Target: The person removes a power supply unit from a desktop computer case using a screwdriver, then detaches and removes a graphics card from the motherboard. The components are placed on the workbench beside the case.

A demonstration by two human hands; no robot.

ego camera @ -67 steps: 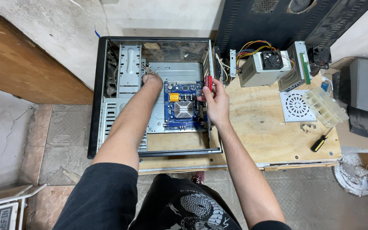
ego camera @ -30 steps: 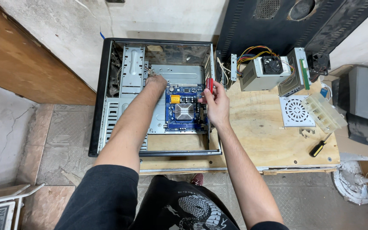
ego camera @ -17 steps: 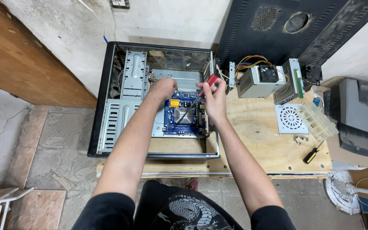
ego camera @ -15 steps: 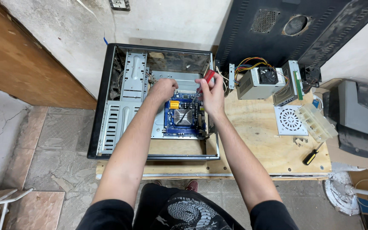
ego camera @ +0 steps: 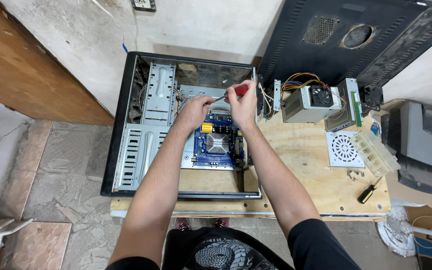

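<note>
Both hands over open computer case (ego camera: 126, 150), above blue motherboard (ego camera: 218, 145). Right hand (ego camera: 243, 102) grips red-handled screwdriver (ego camera: 233, 92); left hand (ego camera: 196, 110) pinches its shaft near the tip. Second screwdriver (ego camera: 368, 192) lies on plywood board (ego camera: 306, 170).

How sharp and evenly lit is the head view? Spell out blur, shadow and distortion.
Head view: sharp overall, no motion blur on the left hand, right hand or red-handled screwdriver; soft, even light, faint shadows inside the open computer case; no strong glare on the blue motherboard; wide-angle lens bends the edges.
</note>
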